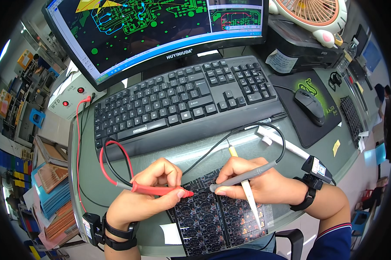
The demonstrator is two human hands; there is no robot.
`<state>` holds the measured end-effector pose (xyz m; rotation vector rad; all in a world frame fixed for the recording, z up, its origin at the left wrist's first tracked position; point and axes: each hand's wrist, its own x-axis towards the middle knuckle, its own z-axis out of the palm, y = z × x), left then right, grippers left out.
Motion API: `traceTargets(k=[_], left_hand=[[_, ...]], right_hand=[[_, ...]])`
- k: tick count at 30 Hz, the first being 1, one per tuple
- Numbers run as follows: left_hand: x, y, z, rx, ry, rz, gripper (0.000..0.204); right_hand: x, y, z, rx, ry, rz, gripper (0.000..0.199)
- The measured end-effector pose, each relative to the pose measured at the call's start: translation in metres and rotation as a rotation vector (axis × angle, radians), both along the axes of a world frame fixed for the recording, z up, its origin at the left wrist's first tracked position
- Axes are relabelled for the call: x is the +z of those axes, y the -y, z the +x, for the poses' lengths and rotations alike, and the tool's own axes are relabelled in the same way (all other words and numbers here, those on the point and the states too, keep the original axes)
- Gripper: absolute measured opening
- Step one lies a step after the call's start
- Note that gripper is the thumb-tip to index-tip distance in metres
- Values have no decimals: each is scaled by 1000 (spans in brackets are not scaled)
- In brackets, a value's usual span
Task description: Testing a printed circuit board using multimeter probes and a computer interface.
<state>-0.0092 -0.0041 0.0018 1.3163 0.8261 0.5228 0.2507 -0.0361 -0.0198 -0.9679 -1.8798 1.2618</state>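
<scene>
Two probes meeting over black circuit panel (213, 221), lying at desk's 6 o'clock edge. Left hand (145, 197) pinching red probe (158, 190) pen-style for fine aim; right hand (252, 182) gripping grey probe (243, 175) plus white tweezers (249, 197), kept ready. Keyboard (182, 99) sitting at 12.

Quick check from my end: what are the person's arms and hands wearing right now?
Both hands are bare, no gloves. The left hand has a black strap around the wrist carrying a small black box-shaped device. The right hand has a similar black wrist strap with a black box device bearing a light label. A dark blue sleeve with a thin red and white stripe covers the right upper arm.
</scene>
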Motion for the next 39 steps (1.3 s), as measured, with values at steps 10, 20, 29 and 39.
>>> traceTargets(k=[10,20,29,39], left_hand=[[5,-5,0,-17,-25,25,24],[-4,1,-3,-94,76,53,18],[0,0,-3,-79,5,103,21],[4,4,-2,-75,-15,110,24]], right_hand=[[2,-4,-3,-36,6,18,23],[-2,4,-3,-47,46,15,24],[-1,3,-3,-39,2,-77,23],[0,9,-4,-50,-78,-185,22]])
